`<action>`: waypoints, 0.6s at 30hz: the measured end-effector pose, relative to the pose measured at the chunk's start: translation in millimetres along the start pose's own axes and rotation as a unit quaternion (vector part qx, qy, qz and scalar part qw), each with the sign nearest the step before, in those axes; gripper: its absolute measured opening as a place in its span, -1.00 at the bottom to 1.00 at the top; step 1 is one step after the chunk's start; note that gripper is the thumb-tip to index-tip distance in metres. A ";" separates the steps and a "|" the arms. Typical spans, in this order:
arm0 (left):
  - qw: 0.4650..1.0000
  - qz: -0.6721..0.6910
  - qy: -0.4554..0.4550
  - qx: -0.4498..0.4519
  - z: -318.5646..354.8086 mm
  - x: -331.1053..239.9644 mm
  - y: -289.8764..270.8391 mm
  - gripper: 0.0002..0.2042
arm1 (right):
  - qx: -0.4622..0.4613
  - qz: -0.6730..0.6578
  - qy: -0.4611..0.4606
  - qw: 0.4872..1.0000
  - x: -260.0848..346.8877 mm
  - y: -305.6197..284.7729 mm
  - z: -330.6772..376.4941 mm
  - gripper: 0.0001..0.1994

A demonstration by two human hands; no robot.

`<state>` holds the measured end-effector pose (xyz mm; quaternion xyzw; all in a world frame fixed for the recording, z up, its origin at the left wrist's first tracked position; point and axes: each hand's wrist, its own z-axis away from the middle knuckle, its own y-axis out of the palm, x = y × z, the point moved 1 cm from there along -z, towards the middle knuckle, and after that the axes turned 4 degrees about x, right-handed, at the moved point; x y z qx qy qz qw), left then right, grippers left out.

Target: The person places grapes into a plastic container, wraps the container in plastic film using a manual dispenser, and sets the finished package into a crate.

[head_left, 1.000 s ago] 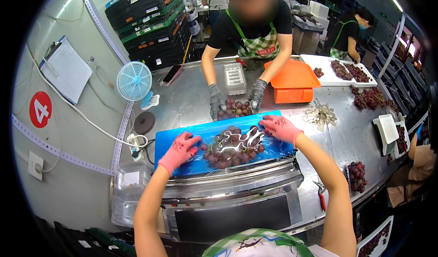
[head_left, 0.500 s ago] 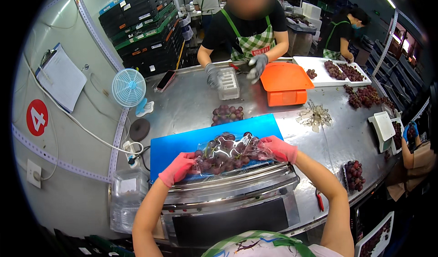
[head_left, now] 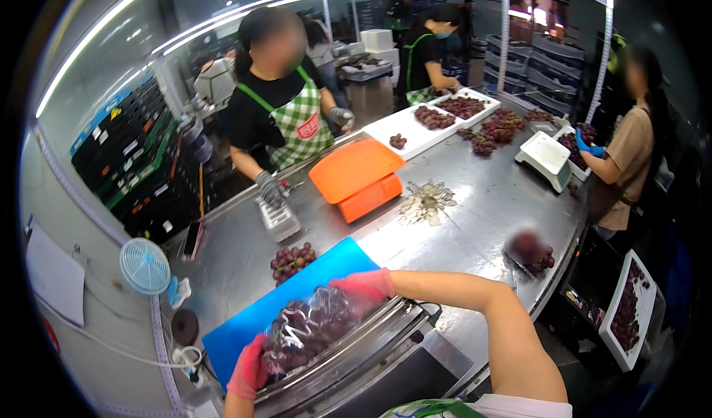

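Observation:
A bunch of dark red grapes [head_left: 308,329] wrapped in shiny clear film lies along the front edge of a blue board [head_left: 237,329]. My left hand [head_left: 248,366], in a pink glove, grips the near-left end of this pack. At the other end, the pink-gloved right hand [head_left: 368,284] has its fingers closed on the film. Just under the pack run the metal rails of a wrapping machine [head_left: 363,351]. Beyond the board, a loose bunch of grapes [head_left: 291,261] sits on the steel table [head_left: 460,229].
Across the table, a co-worker's grey-gloved hand [head_left: 271,189] touches a clear plastic tray [head_left: 279,221]. An orange scale [head_left: 363,204], dried stems [head_left: 428,201], a white scale [head_left: 545,160] and white grape trays [head_left: 386,130] occupy the table. A small fan [head_left: 144,266] stands left.
The view has swung right and tilted. Both my hands still hold the wrapped grapes. The co-worker's other hand has moved away from the plastic tray and hangs raised at the table's far edge.

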<state>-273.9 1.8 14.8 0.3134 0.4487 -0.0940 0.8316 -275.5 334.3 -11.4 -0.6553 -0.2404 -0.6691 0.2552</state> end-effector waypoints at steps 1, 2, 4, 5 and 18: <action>1.000 0.000 0.015 0.015 -2.5 0.7 7.6 -0.61 | 0.001 0.381 -0.204 0.902 -9.7 -3.1 10.9 -0.61; 0.998 0.032 -0.009 0.052 4.1 -8.3 39.9 -0.58 | 0.006 0.329 -0.147 0.933 -18.0 -4.4 17.9 -0.64; 0.999 -0.014 0.022 0.038 13.7 4.7 31.3 -0.56 | 0.007 0.103 -0.011 0.995 -18.7 5.2 18.2 -0.66; 0.999 -0.010 0.020 0.041 14.9 8.8 26.2 -0.58 | -0.018 -0.009 0.054 0.998 -20.2 10.0 19.0 -0.67; 0.913 -0.332 0.145 -0.186 132.5 85.3 60.9 -0.46 | -0.203 0.045 0.141 0.968 42.2 147.4 113.6 -0.31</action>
